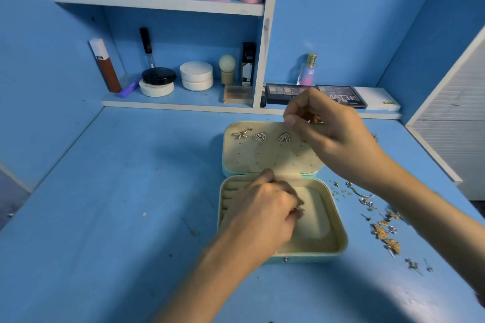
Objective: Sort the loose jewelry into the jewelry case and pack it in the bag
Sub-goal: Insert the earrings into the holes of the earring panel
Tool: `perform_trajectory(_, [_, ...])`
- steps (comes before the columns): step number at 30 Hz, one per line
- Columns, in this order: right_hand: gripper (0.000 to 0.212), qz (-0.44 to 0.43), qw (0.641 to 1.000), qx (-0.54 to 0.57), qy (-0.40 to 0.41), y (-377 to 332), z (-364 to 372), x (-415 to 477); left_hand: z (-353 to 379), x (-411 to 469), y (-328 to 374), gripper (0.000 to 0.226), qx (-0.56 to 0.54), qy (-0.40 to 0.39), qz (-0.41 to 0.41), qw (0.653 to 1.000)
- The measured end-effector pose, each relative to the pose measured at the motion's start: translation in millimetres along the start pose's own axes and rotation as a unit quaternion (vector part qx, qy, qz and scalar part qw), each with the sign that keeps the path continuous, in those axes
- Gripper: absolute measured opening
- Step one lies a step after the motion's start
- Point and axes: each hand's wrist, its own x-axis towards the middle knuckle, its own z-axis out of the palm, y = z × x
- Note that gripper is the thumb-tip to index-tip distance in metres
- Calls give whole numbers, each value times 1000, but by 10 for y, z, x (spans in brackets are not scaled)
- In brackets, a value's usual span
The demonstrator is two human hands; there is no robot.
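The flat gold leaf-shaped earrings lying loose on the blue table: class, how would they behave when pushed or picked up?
The flat gold leaf-shaped earrings look thin, so probably light and stiff. Lying flat on the blue table, they would likely slide, not roll. Small, so perhaps fiddly to pinch.

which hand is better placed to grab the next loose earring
Right hand: the loose jewelry lies on its side of the jewelry case; the left hand, over the case, pinches a small piece.
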Motion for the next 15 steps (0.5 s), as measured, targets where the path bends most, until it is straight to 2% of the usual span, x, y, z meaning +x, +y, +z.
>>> perform_trajectory(3, [4, -1, 1000, 1, 0, -14, -9, -25, -244, 9, 21, 15, -86, 163, -86, 979])
perform_trajectory(4, [4, 2, 1000, 0, -1, -21, -10, -37, -317, 22, -9, 14, -81, 212, -110, 968])
perform_trajectory(5, [5, 5, 1000, -2, -2, -30, -14, -53, -376, 38, -54, 22, -70, 248, -133, 957])
perform_trajectory(6, [5, 7, 1000, -2, -1, -42, -17, -70, -410, 56, -116, 35, -66, 263, -152, 950])
perform_trajectory(8, [5, 12, 1000, 4, -1, -80, -28, -115, -427, 75, -240, 49, -71, 242, -164, 954])
perform_trajectory(11, [5, 11, 1000, -5, -2, -136, -41, -209, -402, 62, -331, 36, -69, 207, -127, 968])
perform_trajectory(15, [5, 32, 999, 14, 18, -196, -45, -391, -381, -57, -341, 15, -19, 220, -58, 974])
